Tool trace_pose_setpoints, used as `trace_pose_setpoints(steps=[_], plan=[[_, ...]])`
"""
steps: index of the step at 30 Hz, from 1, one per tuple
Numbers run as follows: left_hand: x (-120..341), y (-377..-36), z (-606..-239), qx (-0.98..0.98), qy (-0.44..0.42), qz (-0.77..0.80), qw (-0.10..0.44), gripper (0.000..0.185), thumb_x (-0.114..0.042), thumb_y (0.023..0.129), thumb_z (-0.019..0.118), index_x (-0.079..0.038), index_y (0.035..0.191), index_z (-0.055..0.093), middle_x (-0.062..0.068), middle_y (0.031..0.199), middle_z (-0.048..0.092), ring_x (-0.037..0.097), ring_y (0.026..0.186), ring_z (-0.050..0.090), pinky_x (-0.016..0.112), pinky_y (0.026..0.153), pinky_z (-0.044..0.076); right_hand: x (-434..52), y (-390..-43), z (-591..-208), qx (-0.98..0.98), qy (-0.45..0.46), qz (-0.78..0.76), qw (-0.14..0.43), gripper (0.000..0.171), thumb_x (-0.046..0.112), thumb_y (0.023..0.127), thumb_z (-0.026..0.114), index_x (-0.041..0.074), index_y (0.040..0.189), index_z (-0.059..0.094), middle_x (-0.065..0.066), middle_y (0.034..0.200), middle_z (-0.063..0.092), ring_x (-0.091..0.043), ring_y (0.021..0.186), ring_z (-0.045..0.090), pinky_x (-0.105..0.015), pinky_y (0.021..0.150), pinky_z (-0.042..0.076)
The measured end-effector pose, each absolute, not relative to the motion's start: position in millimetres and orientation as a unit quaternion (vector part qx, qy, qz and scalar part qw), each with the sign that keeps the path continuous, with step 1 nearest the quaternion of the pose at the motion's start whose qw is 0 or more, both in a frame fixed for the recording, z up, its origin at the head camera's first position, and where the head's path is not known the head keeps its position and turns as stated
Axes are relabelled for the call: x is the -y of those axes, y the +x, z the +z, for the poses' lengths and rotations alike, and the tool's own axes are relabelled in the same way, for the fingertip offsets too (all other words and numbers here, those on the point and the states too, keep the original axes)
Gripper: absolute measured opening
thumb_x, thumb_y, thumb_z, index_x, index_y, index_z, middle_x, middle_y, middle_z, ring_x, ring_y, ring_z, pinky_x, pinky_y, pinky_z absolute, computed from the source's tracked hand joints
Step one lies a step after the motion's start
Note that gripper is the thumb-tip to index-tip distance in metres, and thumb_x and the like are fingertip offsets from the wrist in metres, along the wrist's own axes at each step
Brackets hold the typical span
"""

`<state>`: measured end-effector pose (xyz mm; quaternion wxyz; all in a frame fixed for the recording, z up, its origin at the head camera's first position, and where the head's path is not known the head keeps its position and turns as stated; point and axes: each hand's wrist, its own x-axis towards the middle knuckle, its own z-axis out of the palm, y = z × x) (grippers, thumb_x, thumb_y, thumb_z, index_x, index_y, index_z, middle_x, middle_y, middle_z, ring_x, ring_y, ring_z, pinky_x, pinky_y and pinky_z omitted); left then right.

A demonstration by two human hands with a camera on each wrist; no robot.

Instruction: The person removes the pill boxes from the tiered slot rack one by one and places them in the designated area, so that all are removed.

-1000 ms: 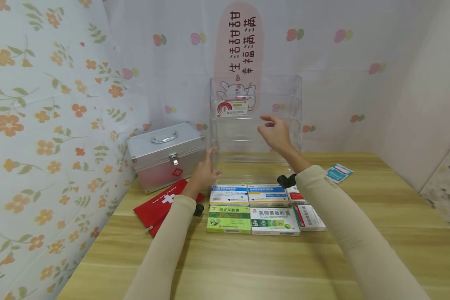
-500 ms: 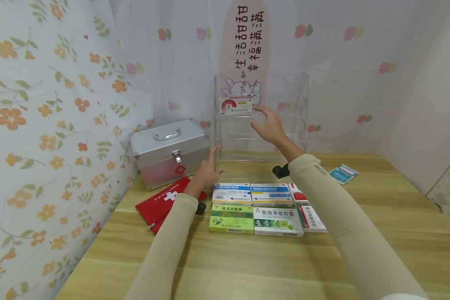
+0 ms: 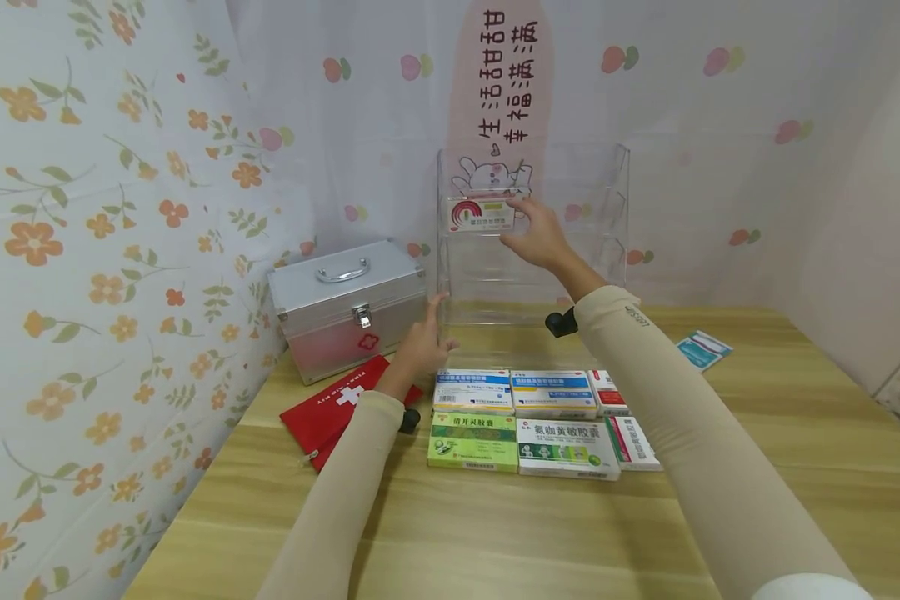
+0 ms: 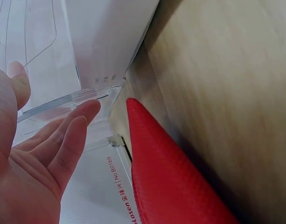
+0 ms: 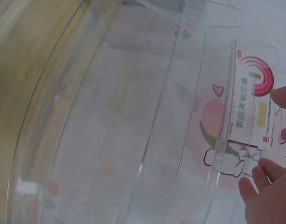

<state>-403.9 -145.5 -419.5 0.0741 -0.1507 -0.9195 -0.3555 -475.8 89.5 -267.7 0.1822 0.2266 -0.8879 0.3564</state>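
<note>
A clear acrylic rack [image 3: 534, 319] with stepped tiers stands at the back. In its upper tier, at the left end, sits a white medicine box [image 3: 480, 215] with a pink-red arc design. My right hand [image 3: 542, 239] is at the box's right end, fingertips at its edge; in the right wrist view the fingers [image 5: 269, 169] are spread near the box, not curled round it. My left hand [image 3: 422, 348] is at the rack's lower left side, its index finger extended. The left wrist view shows those fingers [image 4: 70, 144] against the clear edge, holding nothing.
A silver first-aid case [image 3: 345, 308] stands left of the rack, with a red first-aid pouch [image 3: 337, 407] before it. Several medicine boxes, including a green one [image 3: 472, 442] and a white-green one [image 3: 566, 448], lie in two rows in front. A teal-white packet [image 3: 703, 350] lies right.
My right hand has moved left to the right end of the box on the upper tier. My left hand has stayed by the rack's side. The head view has shifted slightly.
</note>
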Motion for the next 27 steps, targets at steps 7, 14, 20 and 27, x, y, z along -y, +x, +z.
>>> trace_pose_setpoints(steps=[7, 14, 20, 27], plan=[[145.9, -402.0, -417.5, 0.923, -0.140, -0.348, 0.086, 0.092, -0.016, 0.091, 0.073, -0.035, 0.154, 0.008, 0.012, 0.069, 0.056, 0.024, 0.056, 0.056, 0.034, 0.051, 0.049, -87.2, -480.5, -263.1, 0.886, 0.237, 0.364, 0.160, 0.069, 0.013, 0.086, 0.071, 0.002, 0.148, 0.043, -0.023, 0.157, 0.029, -0.037, 0.147, 0.021, -0.052, 0.118, 0.017], [142.9, -397.8, -419.0, 0.923, -0.143, -0.351, 0.066, 0.092, -0.018, 0.092, 0.071, -0.037, 0.153, 0.005, 0.012, 0.073, 0.057, 0.023, 0.057, 0.058, 0.030, 0.049, 0.050, -88.5, -480.9, -266.3, 0.879, 0.245, 0.386, 0.138, 0.069, 0.010, 0.086, 0.071, 0.000, 0.148, 0.042, -0.019, 0.157, 0.032, -0.035, 0.147, 0.023, -0.051, 0.118, 0.020], [142.1, -396.8, -419.3, 0.925, -0.145, -0.342, 0.079, 0.090, -0.019, 0.092, 0.072, -0.034, 0.153, 0.008, 0.012, 0.070, 0.055, 0.023, 0.057, 0.056, 0.032, 0.051, 0.049, -88.4, -480.5, -266.3, 0.875, 0.252, 0.390, 0.138, 0.066, 0.010, 0.087, 0.071, -0.001, 0.146, 0.044, -0.020, 0.155, 0.035, -0.037, 0.143, 0.030, -0.052, 0.116, 0.025], [142.9, -396.8, -416.5, 0.923, -0.153, -0.345, 0.076, 0.091, -0.017, 0.092, 0.072, -0.032, 0.154, 0.007, 0.012, 0.068, 0.054, 0.023, 0.055, 0.055, 0.032, 0.050, 0.049, -87.8, -480.6, -265.1, 0.860, 0.241, 0.432, 0.124, 0.057, 0.005, 0.088, 0.069, -0.004, 0.141, 0.048, -0.024, 0.150, 0.032, -0.041, 0.137, 0.039, -0.049, 0.109, 0.038]])
